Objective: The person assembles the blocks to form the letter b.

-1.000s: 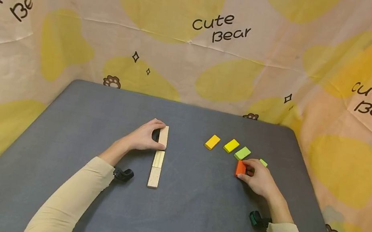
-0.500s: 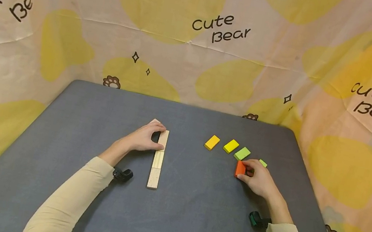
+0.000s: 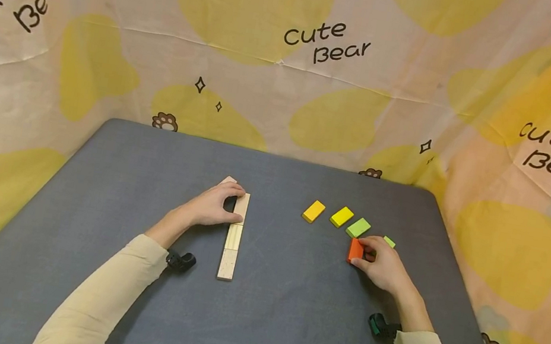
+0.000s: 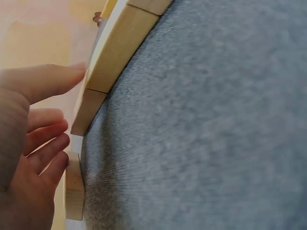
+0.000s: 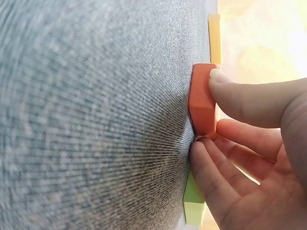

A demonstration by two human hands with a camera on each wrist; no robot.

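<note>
Three plain wooden blocks lie end to end in a straight row. My left hand [image 3: 213,203] spans the far wooden block [image 3: 241,207], thumb near its closer end and fingertips near its far end. That block meets the middle wooden block [image 3: 233,237], followed by the nearest one [image 3: 226,264]. Past the left fingers another wooden block [image 4: 74,191] stands apart, mostly hidden by the hand in the head view. On the right, my right hand [image 3: 384,264] pinches a red-orange block [image 5: 203,98] between thumb and fingers, low at the grey cloth.
Beyond the right hand lie an orange-yellow block [image 3: 314,211], a yellow block [image 3: 341,217] and a light green block [image 3: 358,228]. Another green block [image 3: 389,242] is partly hidden behind the right hand. A printed curtain [image 3: 243,101] surrounds the grey table [image 3: 272,328].
The far wooden block has slid toward me, and its gap to the row has closed. A further wooden block has come into sight behind the left fingers. The right hand has stayed still.
</note>
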